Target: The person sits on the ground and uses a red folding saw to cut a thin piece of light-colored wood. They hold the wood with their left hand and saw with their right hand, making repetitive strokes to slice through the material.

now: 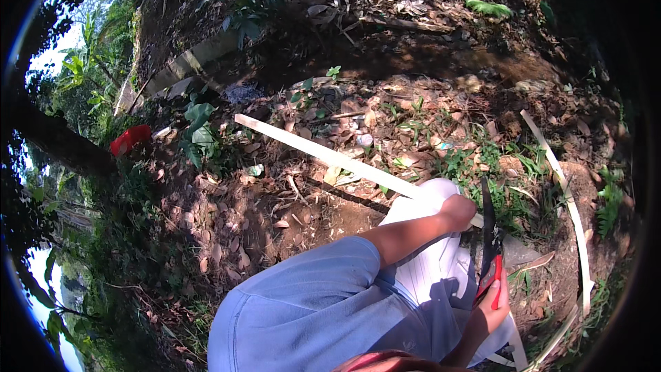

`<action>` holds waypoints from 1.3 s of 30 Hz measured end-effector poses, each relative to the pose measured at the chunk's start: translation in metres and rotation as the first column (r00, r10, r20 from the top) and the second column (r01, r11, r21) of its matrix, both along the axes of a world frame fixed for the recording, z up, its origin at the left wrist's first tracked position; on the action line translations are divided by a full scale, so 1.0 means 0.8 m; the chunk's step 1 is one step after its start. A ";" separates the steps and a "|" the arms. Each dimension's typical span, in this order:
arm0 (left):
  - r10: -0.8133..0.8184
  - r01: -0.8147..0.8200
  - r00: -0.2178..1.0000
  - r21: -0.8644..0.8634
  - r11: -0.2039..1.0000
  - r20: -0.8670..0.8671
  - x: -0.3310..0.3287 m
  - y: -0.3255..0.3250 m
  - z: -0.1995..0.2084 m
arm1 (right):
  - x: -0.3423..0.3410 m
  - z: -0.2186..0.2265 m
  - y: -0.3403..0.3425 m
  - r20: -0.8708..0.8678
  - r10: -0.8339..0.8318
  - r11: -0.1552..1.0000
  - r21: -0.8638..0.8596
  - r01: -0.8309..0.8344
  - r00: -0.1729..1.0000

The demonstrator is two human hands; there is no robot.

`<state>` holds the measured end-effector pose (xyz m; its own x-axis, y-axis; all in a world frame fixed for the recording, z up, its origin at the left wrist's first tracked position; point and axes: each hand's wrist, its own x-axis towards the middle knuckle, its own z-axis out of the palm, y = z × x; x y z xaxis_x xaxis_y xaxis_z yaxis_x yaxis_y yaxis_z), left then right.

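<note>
My left hand (458,211) is closed around a long pale wooden strip (323,154) near its right end. The strip lies slanted across my white-clad knee (420,215), its far end reaching up and left over the leaf litter. To the right of the knee, my right hand (490,308) grips a saw by its red handle (496,282). Its long dark blade (488,217) points away from me, close beside the strip's short end. The blade's teeth are too small to make out.
Another long pale strip (564,189) lies bent along the right side, with more strips (558,337) at lower right. Dry leaves (227,234) and green weeds (509,210) cover the ground. A red object (131,140) sits at left beside a dark trunk (62,141).
</note>
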<state>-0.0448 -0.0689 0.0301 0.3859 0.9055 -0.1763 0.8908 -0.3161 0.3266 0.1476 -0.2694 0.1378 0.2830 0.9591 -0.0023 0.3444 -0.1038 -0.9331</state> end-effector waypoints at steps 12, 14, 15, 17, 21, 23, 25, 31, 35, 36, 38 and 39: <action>0.178 0.232 0.803 -0.573 0.786 0.569 -0.050 0.027 0.081 | 0.036 0.013 -0.036 0.114 -0.039 0.993 0.119 0.025 0.993; 0.139 0.264 0.779 -0.522 0.811 0.611 -0.049 0.015 0.079 | 0.041 0.033 -0.052 0.077 -0.043 0.998 0.056 0.039 0.996; 0.119 0.281 0.765 -0.495 0.822 0.633 -0.047 0.009 0.080 | 0.043 0.049 -0.062 0.051 -0.048 0.999 0.015 0.047 0.998; 0.141 0.269 0.744 -0.486 0.831 0.653 -0.035 -0.015 0.087 | 0.042 0.085 -0.077 -0.009 -0.056 0.994 -0.093 0.055 0.998; 0.081 0.229 0.770 -0.392 0.891 0.633 -0.013 -0.044 0.076 | 0.043 0.144 -0.087 -0.096 -0.012 0.965 -0.263 -0.013 0.995; 0.010 0.237 0.795 -0.325 0.916 0.607 0.011 -0.032 0.063 | 0.081 0.062 -0.108 0.027 -0.112 0.991 0.073 0.109 0.993; 0.301 0.177 0.678 -0.547 0.818 0.670 0.003 -0.023 0.047 | 0.068 0.071 -0.087 0.100 -0.015 0.998 -0.060 0.021 0.995; 0.440 0.419 0.749 -0.868 0.265 0.496 0.010 -0.001 0.001 | 0.061 0.052 -0.080 0.191 0.064 0.994 0.075 -0.080 0.979; 0.317 0.441 0.836 -0.892 0.096 0.447 0.033 0.012 -0.022 | 0.069 0.047 -0.091 0.111 0.016 0.998 -0.068 -0.008 0.994; 0.298 0.436 0.848 -0.897 0.075 0.438 0.039 0.015 -0.023 | 0.070 0.043 -0.094 0.095 -0.001 0.997 -0.072 0.008 0.995; 0.317 0.421 0.865 -0.906 -0.037 0.388 0.046 0.013 -0.026 | 0.076 0.035 -0.102 0.065 -0.042 0.993 -0.111 0.050 0.997; 0.285 0.402 0.881 -0.915 -0.027 0.378 0.047 0.011 -0.020 | 0.079 0.031 -0.109 0.050 -0.071 0.986 -0.147 0.078 0.996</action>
<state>-0.0071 -0.0602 0.0143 0.7478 -0.0829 -0.6588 0.5755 0.5755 0.5809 0.2106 -0.3569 0.1626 0.3566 0.9253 -0.1291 0.3710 -0.2671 -0.8894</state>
